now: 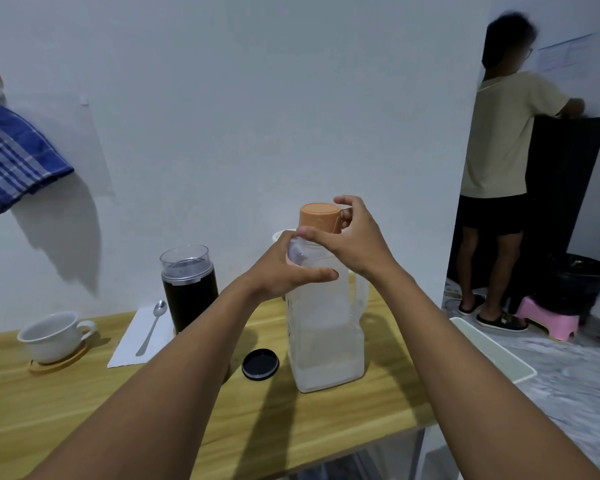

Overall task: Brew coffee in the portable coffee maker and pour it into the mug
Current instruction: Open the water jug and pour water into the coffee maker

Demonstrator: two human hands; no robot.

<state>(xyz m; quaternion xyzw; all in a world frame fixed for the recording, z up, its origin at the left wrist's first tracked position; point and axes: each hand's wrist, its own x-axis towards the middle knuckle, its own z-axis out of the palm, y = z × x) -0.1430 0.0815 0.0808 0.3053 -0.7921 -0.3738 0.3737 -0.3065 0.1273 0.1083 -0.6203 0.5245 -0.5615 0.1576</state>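
Observation:
A clear plastic water jug (pixel 326 337) with an orange lid (pixel 321 218) stands upright on the wooden table (pixel 84 403). My left hand (pixel 288 268) grips the jug's neck. My right hand (pixel 352 237) is closed around the orange lid from the right. The black portable coffee maker (pixel 189 292) with a clear top stands to the left, uncapped. Its black round cap (pixel 260 364) lies flat on the table in front of the jug. A white mug (pixel 54 336) sits on a wooden coaster at the far left.
A spoon (pixel 152 327) lies on a white napkin (pixel 132 344) between mug and coffee maker. A white tray (pixel 496 351) sits right of the table. A blue striped towel (pixel 11 157) hangs on the wall. A person (pixel 499 168) stands at the back right beside a pink stool.

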